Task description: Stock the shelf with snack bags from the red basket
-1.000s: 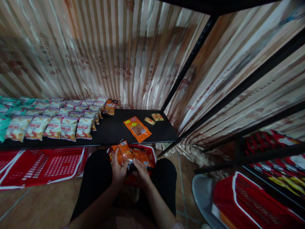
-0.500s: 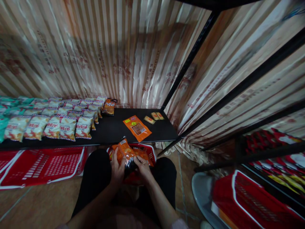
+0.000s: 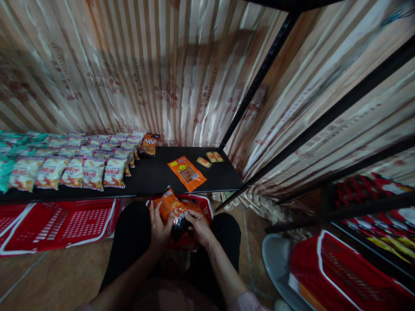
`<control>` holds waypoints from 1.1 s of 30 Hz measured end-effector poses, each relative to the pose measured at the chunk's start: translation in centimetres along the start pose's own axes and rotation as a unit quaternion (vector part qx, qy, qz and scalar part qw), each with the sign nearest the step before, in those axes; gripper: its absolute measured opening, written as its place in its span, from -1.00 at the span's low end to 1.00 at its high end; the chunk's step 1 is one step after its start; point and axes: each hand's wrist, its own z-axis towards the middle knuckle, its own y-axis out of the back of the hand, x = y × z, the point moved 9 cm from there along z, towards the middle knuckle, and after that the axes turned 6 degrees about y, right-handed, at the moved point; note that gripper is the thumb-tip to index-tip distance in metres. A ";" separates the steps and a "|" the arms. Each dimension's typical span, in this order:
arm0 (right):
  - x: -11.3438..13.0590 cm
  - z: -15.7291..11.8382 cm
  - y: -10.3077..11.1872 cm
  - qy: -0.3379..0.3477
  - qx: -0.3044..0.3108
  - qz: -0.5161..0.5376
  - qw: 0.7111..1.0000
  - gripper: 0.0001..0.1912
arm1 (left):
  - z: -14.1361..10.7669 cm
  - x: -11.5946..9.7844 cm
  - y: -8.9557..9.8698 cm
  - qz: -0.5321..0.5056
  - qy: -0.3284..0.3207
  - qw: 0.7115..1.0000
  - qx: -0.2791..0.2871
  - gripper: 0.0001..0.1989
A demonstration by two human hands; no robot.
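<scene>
Both left hand (image 3: 159, 229) and right hand (image 3: 199, 226) have fingers clamped on an orange packet (image 3: 173, 206) over the red basket (image 3: 209, 207), before the shelf's (image 3: 145, 172) front edge; handling it seems the step; moving it needs a steady grip.

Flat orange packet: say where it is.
In the head view, the flat orange packet lies on the black shelf, toward its right end, left of the three small packs and beyond the held bag.
</scene>
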 end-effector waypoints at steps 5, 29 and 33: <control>0.7 0.4 0.0 -0.023 0.083 -0.043 0.995 -0.59 | -0.5 -1.8 1.1 0.077 -0.101 0.991 -0.042 -0.48; 0.6 2.1 1.9 -0.124 0.224 -0.155 0.954 -0.62 | -0.3 -2.2 2.5 0.122 -0.179 0.959 0.182 -0.81; 0.9 1.6 1.1 -0.132 0.260 -0.186 0.939 -0.63 | -0.4 -2.6 1.8 0.144 -0.210 0.931 0.261 -0.49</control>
